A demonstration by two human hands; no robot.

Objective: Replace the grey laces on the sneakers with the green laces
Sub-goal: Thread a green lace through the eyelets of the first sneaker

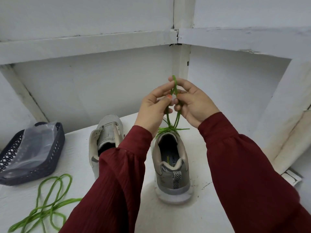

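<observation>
Two grey sneakers stand heel-toward-me on a white surface. The right sneaker [171, 165] carries a green lace [170, 128] knotted at its top eyelets, with strands rising above it. My left hand [154, 106] and my right hand [193, 101] are raised over that shoe, each pinching the green lace loops between fingers and thumb. The left sneaker [105, 138] has no lace that I can see, and my left sleeve hides part of it. A second green lace [50, 204] lies loose at the lower left.
A dark mesh basket [55, 148] holding a clear plastic bag [33, 148] sits at the left, beside the left sneaker. White walls and wooden beams close in behind and to the right. The white surface's right edge [292, 177] is close to the right sneaker.
</observation>
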